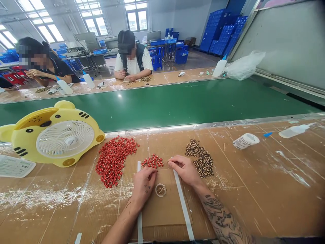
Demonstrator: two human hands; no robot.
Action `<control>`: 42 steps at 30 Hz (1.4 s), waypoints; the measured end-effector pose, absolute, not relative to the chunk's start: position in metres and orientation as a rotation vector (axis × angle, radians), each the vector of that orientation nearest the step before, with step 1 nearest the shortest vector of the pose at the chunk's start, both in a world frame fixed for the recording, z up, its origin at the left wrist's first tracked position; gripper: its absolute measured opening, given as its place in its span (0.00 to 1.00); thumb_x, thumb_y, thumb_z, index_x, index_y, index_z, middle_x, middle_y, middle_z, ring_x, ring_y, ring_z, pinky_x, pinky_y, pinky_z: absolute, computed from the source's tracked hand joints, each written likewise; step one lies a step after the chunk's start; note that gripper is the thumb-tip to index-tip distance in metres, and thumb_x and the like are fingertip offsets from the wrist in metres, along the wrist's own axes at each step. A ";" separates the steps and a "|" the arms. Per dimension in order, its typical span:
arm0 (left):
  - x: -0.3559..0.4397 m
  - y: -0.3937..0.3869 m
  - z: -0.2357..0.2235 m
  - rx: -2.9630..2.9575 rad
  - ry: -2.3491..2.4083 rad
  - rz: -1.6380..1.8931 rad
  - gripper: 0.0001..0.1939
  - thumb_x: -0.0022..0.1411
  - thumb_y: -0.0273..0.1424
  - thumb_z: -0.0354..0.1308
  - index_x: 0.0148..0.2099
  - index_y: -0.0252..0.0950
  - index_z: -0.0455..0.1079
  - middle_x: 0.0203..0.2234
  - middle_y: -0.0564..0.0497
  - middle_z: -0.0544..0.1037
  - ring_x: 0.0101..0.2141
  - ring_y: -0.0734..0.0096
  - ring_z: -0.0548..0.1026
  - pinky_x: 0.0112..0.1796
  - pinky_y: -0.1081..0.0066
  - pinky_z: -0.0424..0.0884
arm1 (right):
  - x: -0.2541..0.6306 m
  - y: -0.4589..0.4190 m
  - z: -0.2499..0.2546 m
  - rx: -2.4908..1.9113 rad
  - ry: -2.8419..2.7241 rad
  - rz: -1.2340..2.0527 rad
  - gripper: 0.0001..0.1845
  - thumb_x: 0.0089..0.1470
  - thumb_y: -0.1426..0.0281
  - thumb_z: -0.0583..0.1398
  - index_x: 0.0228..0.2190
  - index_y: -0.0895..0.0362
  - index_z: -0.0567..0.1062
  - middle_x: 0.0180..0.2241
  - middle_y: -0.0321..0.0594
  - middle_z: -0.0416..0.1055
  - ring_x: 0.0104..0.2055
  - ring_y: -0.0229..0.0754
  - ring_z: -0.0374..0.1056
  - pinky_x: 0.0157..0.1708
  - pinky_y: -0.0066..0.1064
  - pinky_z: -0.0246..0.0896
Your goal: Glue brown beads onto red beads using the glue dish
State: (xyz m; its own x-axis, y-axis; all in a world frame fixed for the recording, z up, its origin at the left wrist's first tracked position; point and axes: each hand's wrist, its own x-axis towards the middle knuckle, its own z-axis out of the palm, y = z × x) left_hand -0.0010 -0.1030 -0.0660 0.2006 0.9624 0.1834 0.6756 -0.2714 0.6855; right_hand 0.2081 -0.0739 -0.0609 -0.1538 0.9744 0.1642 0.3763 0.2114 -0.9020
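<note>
Fingers (152, 173) of both hands curled closed above a brown cardboard sheet (162, 203); any item gripped is too small to tell. Left hand (144, 187) and right hand (184, 170) angle inward on forearms rising from the lower edge, the right forearm (220, 217) tattooed. A small heap of glossy red beads (152, 161) lies just beyond the fingertips; a round clear cup of brown liquid (160, 190) sits on the cardboard just below them. A larger heap of red beads (113, 161), its long axis slanting, lies left; a heap of brown-and-cream beads (200, 158) lies just beside the right hand. A printed paper sheet (15, 166) on the brown-covered table (254, 189) is unreadable.
</note>
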 end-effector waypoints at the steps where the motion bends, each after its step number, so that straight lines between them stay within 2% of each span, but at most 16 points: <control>1: 0.002 -0.100 -0.066 2.062 1.538 0.790 0.11 0.63 0.24 0.53 0.36 0.38 0.77 0.29 0.50 0.81 0.30 0.67 0.76 0.32 0.72 0.68 | 0.210 -0.074 -0.060 -1.274 -1.687 0.913 0.09 0.57 0.67 0.61 0.31 0.56 0.80 0.32 0.40 0.78 0.35 0.43 0.72 0.37 0.32 0.64; 6: 0.012 -0.088 -0.060 2.195 1.586 0.637 0.11 0.65 0.27 0.52 0.38 0.38 0.77 0.31 0.48 0.80 0.34 0.62 0.77 0.36 0.68 0.69 | 0.211 -0.076 -0.052 -1.230 -1.758 0.851 0.09 0.58 0.69 0.60 0.28 0.56 0.79 0.30 0.39 0.77 0.34 0.41 0.71 0.37 0.32 0.62; 9: 0.001 -0.092 -0.055 2.195 1.599 0.645 0.09 0.65 0.29 0.53 0.40 0.38 0.76 0.31 0.48 0.79 0.32 0.65 0.76 0.34 0.70 0.69 | 0.214 -0.077 -0.046 -1.218 -1.798 0.884 0.10 0.58 0.69 0.60 0.27 0.56 0.79 0.29 0.38 0.76 0.33 0.40 0.70 0.35 0.31 0.61; 13: -0.046 -0.110 -0.050 2.159 1.741 0.694 0.10 0.66 0.33 0.53 0.42 0.38 0.75 0.28 0.50 0.77 0.27 0.68 0.74 0.30 0.71 0.69 | 0.217 -0.080 -0.039 -1.101 -1.980 1.077 0.05 0.55 0.70 0.63 0.30 0.56 0.80 0.29 0.37 0.77 0.32 0.39 0.70 0.35 0.29 0.60; 16: -0.089 -0.125 -0.049 2.137 1.939 0.682 0.12 0.66 0.36 0.52 0.41 0.37 0.74 0.31 0.48 0.78 0.31 0.64 0.76 0.33 0.69 0.70 | 0.214 -0.084 -0.037 -0.986 -2.130 1.216 0.06 0.52 0.69 0.67 0.34 0.57 0.80 0.31 0.37 0.77 0.32 0.39 0.70 0.34 0.28 0.61; 19: -0.116 -0.133 -0.047 2.127 2.062 0.557 0.12 0.66 0.34 0.50 0.44 0.38 0.74 0.37 0.47 0.78 0.36 0.62 0.77 0.36 0.67 0.70 | 0.210 -0.088 -0.039 -0.959 -2.224 1.245 0.04 0.53 0.70 0.66 0.33 0.56 0.81 0.30 0.37 0.76 0.31 0.38 0.69 0.31 0.27 0.59; 23: -0.119 -0.131 -0.044 2.128 2.114 0.381 0.13 0.66 0.31 0.49 0.45 0.38 0.74 0.40 0.46 0.78 0.38 0.61 0.77 0.39 0.65 0.71 | 0.207 -0.089 -0.047 -0.958 -2.259 1.209 0.05 0.56 0.71 0.63 0.31 0.55 0.81 0.29 0.36 0.77 0.32 0.39 0.70 0.33 0.29 0.59; 29: -0.108 -0.117 -0.042 2.194 2.048 0.239 0.13 0.65 0.28 0.49 0.40 0.38 0.77 0.37 0.44 0.80 0.40 0.58 0.77 0.41 0.64 0.70 | 0.206 -0.090 -0.047 -0.887 -2.283 1.141 0.05 0.56 0.71 0.64 0.29 0.56 0.81 0.27 0.37 0.76 0.29 0.38 0.68 0.31 0.28 0.58; 32: -0.107 -0.113 -0.040 2.227 1.954 0.195 0.15 0.65 0.27 0.48 0.37 0.38 0.77 0.33 0.45 0.80 0.36 0.58 0.77 0.37 0.65 0.70 | 0.205 -0.093 -0.045 -0.868 -2.314 1.118 0.04 0.54 0.72 0.64 0.29 0.57 0.80 0.27 0.37 0.74 0.29 0.38 0.68 0.31 0.28 0.59; 34: -0.105 -0.112 -0.038 2.226 1.867 0.248 0.14 0.65 0.28 0.49 0.36 0.38 0.77 0.31 0.46 0.80 0.34 0.60 0.77 0.35 0.66 0.69 | 0.204 -0.094 -0.044 -0.864 -2.338 1.101 0.03 0.55 0.73 0.64 0.29 0.57 0.80 0.27 0.36 0.74 0.29 0.37 0.67 0.32 0.28 0.59; 37: -0.097 -0.113 -0.036 2.077 1.743 0.531 0.11 0.64 0.31 0.52 0.37 0.39 0.77 0.32 0.47 0.80 0.32 0.64 0.77 0.34 0.69 0.70 | 0.204 -0.094 -0.046 -0.869 -2.364 1.058 0.04 0.56 0.72 0.63 0.30 0.57 0.79 0.28 0.37 0.74 0.30 0.38 0.67 0.33 0.28 0.59; 42: -0.071 -0.113 -0.043 1.516 1.525 0.976 0.06 0.57 0.32 0.62 0.34 0.37 0.80 0.35 0.46 0.82 0.36 0.63 0.79 0.39 0.70 0.74 | 0.202 -0.096 -0.047 -0.795 -2.409 0.967 0.06 0.56 0.73 0.62 0.29 0.57 0.79 0.26 0.37 0.71 0.29 0.38 0.66 0.32 0.28 0.58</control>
